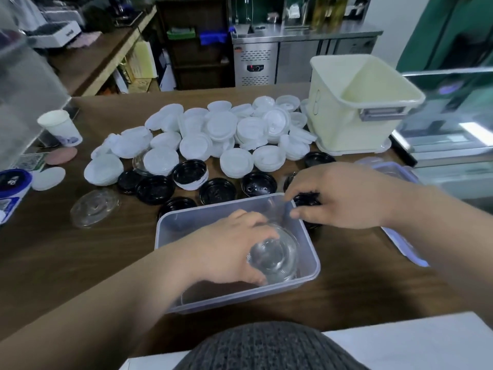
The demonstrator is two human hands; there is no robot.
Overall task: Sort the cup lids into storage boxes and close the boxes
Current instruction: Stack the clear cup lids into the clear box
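A clear plastic storage box (170, 222) stands open on the wooden table in front of me. Inside it, my left hand (229, 247) grips a stack of clear dome lids (277, 257) near the box's right end. My right hand (344, 196) reaches over the box's far right corner, its fingers closed around a black lid (306, 200) on the table. Behind the box lie several black lids (154, 188) in a row, and behind those a big heap of white lids (221, 129). One clear lid (93, 208) lies alone at the left.
A tall cream bin (354, 124) stands open at the back right on its lid. A clear box lid with purple clips (400, 236) lies to the right. A paper cup (60, 128) and a blue-topped container (12, 182) sit at the left edge.
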